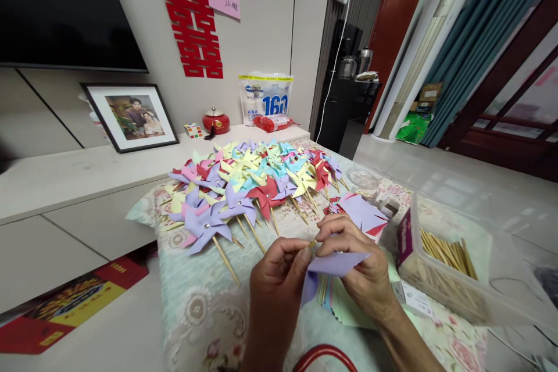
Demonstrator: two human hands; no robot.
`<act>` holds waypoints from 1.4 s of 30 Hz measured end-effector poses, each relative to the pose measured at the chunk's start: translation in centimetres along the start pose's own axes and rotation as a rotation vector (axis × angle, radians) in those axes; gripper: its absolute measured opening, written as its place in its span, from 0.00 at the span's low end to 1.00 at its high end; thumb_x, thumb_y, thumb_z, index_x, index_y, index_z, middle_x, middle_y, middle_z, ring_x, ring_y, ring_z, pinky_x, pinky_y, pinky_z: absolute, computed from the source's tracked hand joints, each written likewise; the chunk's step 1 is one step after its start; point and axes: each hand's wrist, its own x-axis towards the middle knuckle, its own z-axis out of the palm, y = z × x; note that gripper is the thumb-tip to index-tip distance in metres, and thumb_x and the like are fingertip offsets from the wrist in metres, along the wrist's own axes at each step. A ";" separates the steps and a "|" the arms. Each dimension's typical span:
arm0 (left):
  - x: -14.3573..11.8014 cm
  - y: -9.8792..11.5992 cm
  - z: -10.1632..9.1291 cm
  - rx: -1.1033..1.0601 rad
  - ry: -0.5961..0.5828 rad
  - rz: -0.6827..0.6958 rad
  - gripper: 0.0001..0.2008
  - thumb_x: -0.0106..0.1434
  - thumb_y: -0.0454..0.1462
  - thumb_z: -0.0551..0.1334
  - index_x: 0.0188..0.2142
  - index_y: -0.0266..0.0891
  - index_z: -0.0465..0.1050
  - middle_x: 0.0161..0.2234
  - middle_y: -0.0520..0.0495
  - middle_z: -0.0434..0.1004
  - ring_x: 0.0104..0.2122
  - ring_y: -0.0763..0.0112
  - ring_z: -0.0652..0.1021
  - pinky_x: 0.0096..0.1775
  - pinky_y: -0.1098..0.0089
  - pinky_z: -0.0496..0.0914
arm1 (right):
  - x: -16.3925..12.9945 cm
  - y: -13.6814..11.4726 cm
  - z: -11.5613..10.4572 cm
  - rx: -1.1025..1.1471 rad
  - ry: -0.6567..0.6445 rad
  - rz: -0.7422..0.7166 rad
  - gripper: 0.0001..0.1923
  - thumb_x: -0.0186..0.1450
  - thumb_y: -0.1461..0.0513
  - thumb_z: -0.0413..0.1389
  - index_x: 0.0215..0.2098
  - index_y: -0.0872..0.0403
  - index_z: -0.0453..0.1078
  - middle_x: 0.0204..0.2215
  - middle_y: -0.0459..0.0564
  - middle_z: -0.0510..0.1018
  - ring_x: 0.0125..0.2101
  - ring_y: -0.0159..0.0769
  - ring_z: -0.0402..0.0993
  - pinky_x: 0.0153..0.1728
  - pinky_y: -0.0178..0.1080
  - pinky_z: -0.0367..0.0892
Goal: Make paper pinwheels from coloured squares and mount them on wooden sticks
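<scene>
A purple paper pinwheel (337, 264), partly folded, is between my two hands above the table. My left hand (281, 270) pinches at its centre with thumb and forefinger. The fingers of my right hand (360, 258) are bent around the paper from the other side. A small yellowish tip, perhaps a stick's end, shows between the fingertips; the rest is hidden. Ahead of my hands lies a pile of paper pinwheels on sticks, with a purple pinwheel (207, 225) nearest. Cut purple paper sheets (360, 212) lie just beyond my right hand, and pale green sheets (349, 308) are under it.
A clear plastic box (440, 288) with wooden sticks (449, 253) stands at the right, beside a small white box (413, 299). A red curved handle (325, 351) is at the near edge. Behind the pinwheels, a white cabinet holds a framed photo (131, 116) and a red jar (216, 122).
</scene>
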 end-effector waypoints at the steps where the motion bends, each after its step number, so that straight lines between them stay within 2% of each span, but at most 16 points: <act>1: 0.0 0.1 0.0 0.018 -0.025 0.010 0.09 0.56 0.41 0.71 0.31 0.37 0.80 0.25 0.50 0.78 0.25 0.75 0.74 0.29 0.77 0.67 | 0.0 0.0 0.0 0.001 0.000 -0.001 0.14 0.63 0.75 0.55 0.36 0.52 0.74 0.36 0.48 0.75 0.41 0.38 0.71 0.44 0.44 0.67; 4: -0.1 0.2 -0.1 0.073 -0.052 0.068 0.08 0.58 0.41 0.70 0.31 0.38 0.80 0.25 0.51 0.77 0.26 0.74 0.75 0.29 0.76 0.67 | -0.1 -0.1 0.0 0.019 0.001 0.009 0.14 0.62 0.76 0.55 0.36 0.52 0.74 0.35 0.48 0.75 0.40 0.37 0.72 0.42 0.43 0.68; 7: -0.3 0.3 0.1 0.121 -0.013 0.132 0.06 0.59 0.39 0.69 0.31 0.38 0.80 0.26 0.51 0.76 0.27 0.75 0.75 0.30 0.77 0.67 | -0.2 0.0 0.0 0.033 0.003 0.022 0.14 0.63 0.76 0.55 0.36 0.52 0.73 0.34 0.48 0.75 0.39 0.37 0.72 0.41 0.43 0.68; 15: -0.1 0.0 -0.7 0.276 -0.050 0.216 0.09 0.60 0.42 0.68 0.32 0.39 0.79 0.27 0.49 0.76 0.26 0.71 0.74 0.28 0.74 0.68 | -0.2 0.1 0.2 0.038 0.009 0.034 0.13 0.64 0.75 0.54 0.37 0.52 0.73 0.34 0.48 0.76 0.38 0.37 0.73 0.41 0.43 0.68; 25: -0.1 -0.1 -0.6 0.390 -0.028 0.399 0.02 0.61 0.35 0.66 0.33 0.41 0.78 0.28 0.51 0.76 0.28 0.71 0.75 0.29 0.73 0.68 | -0.5 -0.3 0.5 0.007 0.038 0.036 0.13 0.64 0.75 0.54 0.38 0.53 0.73 0.33 0.49 0.76 0.37 0.38 0.73 0.40 0.44 0.68; 34: -0.4 0.0 -0.6 0.505 0.013 0.615 0.10 0.60 0.28 0.65 0.38 0.44 0.77 0.31 0.54 0.75 0.29 0.75 0.73 0.28 0.75 0.64 | -0.6 -0.7 1.2 -0.065 0.099 -0.015 0.13 0.64 0.74 0.52 0.38 0.53 0.72 0.32 0.49 0.76 0.35 0.39 0.72 0.39 0.46 0.66; 42: -0.6 0.0 -0.6 0.559 0.012 0.673 0.10 0.61 0.27 0.64 0.38 0.44 0.76 0.31 0.54 0.75 0.30 0.75 0.74 0.30 0.75 0.66 | -0.5 -0.5 1.3 -0.050 0.107 -0.004 0.13 0.63 0.74 0.52 0.37 0.53 0.72 0.32 0.49 0.76 0.35 0.39 0.72 0.40 0.47 0.65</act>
